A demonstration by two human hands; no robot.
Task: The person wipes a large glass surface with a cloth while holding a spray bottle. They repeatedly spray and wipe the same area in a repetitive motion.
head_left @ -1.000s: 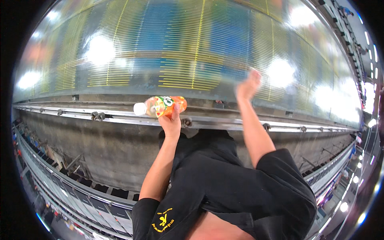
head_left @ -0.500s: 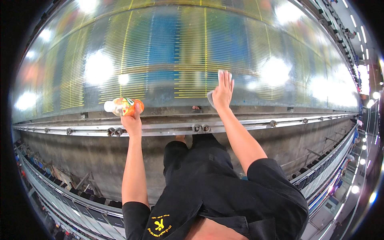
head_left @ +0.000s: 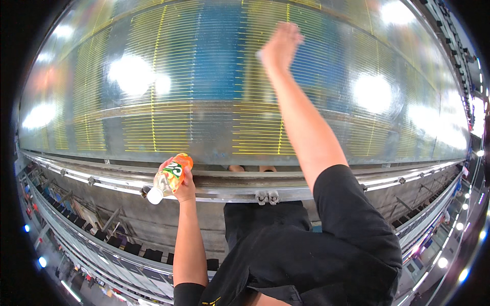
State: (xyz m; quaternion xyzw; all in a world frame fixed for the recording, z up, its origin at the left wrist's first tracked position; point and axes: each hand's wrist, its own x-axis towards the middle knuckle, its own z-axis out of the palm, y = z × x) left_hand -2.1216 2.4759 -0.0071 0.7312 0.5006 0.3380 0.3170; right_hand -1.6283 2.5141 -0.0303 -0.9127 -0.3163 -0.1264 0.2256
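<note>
My left hand is wrapped around a plastic bottle with an orange and green label. The bottle lies tilted, its white cap toward me, above the metal rail at the table's near edge. Farther out, my right hand is over the glossy tabletop, arm stretched forward and slightly smeared by motion. A pale grey cloth shows at the edge of its palm; the rest is hidden beneath the hand. Rows of yellow lines run across the tabletop, with blue panels among them.
A metal rail with bolts and round fittings runs along the table's near edge, in front of my body. Behind me another long rail structure curves past on the left. Bright lamp reflections cover parts of the tabletop.
My right hand has moved farther out over the tabletop with the cloth. My left hand has turned the bottle so its cap points more toward me. The whole view has shifted.
</note>
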